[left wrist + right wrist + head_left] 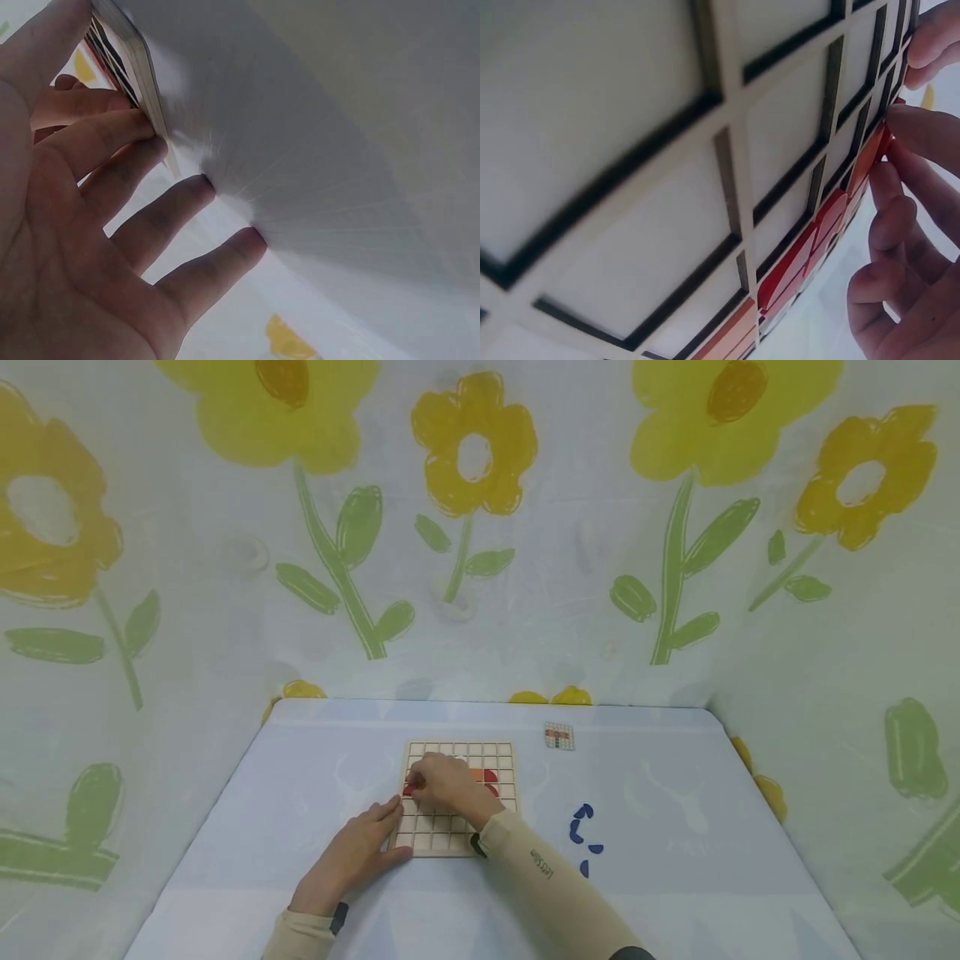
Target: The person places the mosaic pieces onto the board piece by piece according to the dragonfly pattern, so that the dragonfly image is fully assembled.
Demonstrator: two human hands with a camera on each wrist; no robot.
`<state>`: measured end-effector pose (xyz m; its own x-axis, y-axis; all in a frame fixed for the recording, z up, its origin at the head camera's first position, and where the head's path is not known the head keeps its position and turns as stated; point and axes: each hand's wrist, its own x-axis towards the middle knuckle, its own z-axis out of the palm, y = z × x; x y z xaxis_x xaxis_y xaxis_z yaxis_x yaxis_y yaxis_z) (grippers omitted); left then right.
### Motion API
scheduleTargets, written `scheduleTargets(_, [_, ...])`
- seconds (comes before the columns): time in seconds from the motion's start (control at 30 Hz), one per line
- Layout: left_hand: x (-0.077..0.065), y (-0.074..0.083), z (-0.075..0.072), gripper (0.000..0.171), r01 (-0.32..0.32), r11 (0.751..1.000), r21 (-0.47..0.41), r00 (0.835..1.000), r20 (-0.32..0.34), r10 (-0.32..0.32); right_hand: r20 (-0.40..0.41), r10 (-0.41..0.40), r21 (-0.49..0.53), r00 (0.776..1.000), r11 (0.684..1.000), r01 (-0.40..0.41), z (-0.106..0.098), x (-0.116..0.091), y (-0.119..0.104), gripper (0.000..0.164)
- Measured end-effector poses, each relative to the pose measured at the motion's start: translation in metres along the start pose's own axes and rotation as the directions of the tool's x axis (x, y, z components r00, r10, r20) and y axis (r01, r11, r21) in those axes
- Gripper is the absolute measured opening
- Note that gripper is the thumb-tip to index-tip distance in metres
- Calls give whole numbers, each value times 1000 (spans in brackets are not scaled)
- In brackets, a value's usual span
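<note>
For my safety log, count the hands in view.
2: the left hand at the left edge of the board, the right hand over it, pinching a red piece. No others show.

The person is wearing pale beige, close-fitting sleeves, a left sleeve point(298, 935) and a right sleeve point(558, 893), both ending around the wrists and leaving the left hand point(360, 853) and the right hand point(450, 785) bare. Dark lettering point(542, 863) is running along the right sleeve (apparently spelling "LetsSlim", though the print is small), while a dark rounded edge point(632, 953) is showing farther up that arm. A small dark wrist piece point(340, 917) is sitting against the left cuff, and a similar dark piece point(477, 845) is peeking out beside the right wrist.
</note>
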<state>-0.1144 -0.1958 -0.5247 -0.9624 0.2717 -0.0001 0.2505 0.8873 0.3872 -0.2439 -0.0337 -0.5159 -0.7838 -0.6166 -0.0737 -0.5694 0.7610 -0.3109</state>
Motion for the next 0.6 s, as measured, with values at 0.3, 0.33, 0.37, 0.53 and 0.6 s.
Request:
scheduleTargets(0.3, [-1, 2, -2, 73, 4, 1000, -1, 1000, 0, -4, 24, -1, -19, 1000, 1000, 1, -5, -1, -4, 18])
scheduleTargets(0.33, [-1, 2, -2, 73, 4, 1000, -2, 1000, 0, -4, 29, 0, -15, 1000, 1000, 0, -5, -1, -4, 19])
scheduleTargets(0.37, [-1, 2, -2, 73, 3, 1000, -3, 1000, 0, -3, 33, -1, -16, 999, 1000, 2, -6, -1, -4, 19])
scheduleTargets(0.53, [-1, 1, -1, 73, -7, 1000, 2, 1000, -5, 7, 36, -14, -14, 999, 1000, 14, -5, -1, -5, 12])
scheduleTargets(0.6, [-1, 0, 0, 73, -7, 1000, 6, 1000, -6, 7, 28, -21, -17, 999, 1000, 22, -4, -1, -5, 11])
